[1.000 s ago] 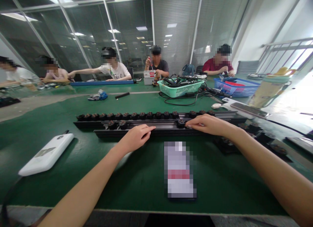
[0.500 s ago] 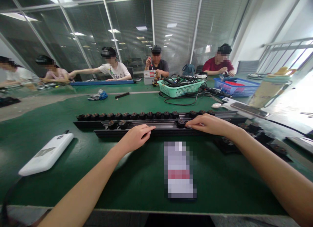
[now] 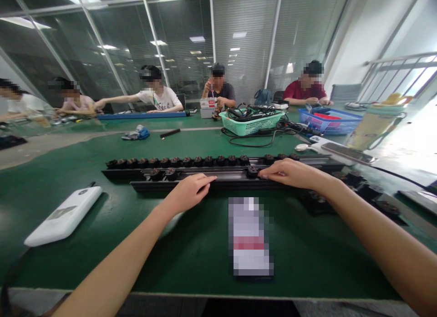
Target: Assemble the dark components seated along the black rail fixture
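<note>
A long black metal rail (image 3: 225,185) with an open channel lies across the table in front of me. My left hand (image 3: 189,191) is closed at its near edge, index finger stretched along the top and thumb lower in front. Two black socket modules (image 3: 170,173) sit in the channel to the left of that hand. Farther right, my right hand (image 3: 285,172) pinches at the right side of another black socket module (image 3: 252,171) in the channel; its fingertips partly hide the contact. Behind lies a second black rail (image 3: 119,174), lined with several similar modules.
A phone (image 3: 251,237) lies before me, a white power bank (image 3: 64,217) at left. Loose black modules (image 3: 367,189) are at right. Beyond stand a green basket (image 3: 254,124) of cables, a blue basket (image 3: 344,128) and a bottle (image 3: 377,125). Several people sit opposite.
My hands, the rails and the modules keep their places. Across the table, the hands of the person in red have lowered and moved apart slightly.
</note>
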`<state>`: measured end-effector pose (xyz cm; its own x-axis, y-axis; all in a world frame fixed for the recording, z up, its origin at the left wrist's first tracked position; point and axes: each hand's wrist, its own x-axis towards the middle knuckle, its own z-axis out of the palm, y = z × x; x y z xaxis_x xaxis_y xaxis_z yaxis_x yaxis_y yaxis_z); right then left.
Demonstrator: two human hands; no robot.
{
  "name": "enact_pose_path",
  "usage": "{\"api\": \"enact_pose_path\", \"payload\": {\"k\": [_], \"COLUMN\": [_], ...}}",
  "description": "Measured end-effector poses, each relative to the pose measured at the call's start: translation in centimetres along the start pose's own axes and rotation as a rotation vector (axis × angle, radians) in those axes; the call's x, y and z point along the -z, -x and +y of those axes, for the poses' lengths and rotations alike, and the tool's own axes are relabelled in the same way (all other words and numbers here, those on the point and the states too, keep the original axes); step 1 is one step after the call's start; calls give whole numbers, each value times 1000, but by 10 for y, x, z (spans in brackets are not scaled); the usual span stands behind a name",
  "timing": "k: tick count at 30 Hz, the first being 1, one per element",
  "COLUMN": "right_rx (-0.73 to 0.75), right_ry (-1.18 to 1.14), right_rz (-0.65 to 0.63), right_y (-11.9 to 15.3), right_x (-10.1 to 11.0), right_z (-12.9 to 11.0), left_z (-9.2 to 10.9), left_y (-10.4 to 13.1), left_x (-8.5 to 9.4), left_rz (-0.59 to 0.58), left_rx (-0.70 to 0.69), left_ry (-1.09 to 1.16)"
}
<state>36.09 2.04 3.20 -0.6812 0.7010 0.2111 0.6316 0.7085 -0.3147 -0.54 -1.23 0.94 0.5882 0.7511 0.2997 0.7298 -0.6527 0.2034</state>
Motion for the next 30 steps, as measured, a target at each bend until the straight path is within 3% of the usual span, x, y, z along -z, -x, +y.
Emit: {"api": "enact_pose_path", "payload": {"k": [30], "right_rx": [-1], "right_ry": [11], "right_rz": [-13], "right_y": [2], "right_x": [2], "right_z": [4], "left_z": [1], "left_y": [-1], "left_x": [1], "left_rz": [-12], "left_rx": [6], "left_ry": [6]}}
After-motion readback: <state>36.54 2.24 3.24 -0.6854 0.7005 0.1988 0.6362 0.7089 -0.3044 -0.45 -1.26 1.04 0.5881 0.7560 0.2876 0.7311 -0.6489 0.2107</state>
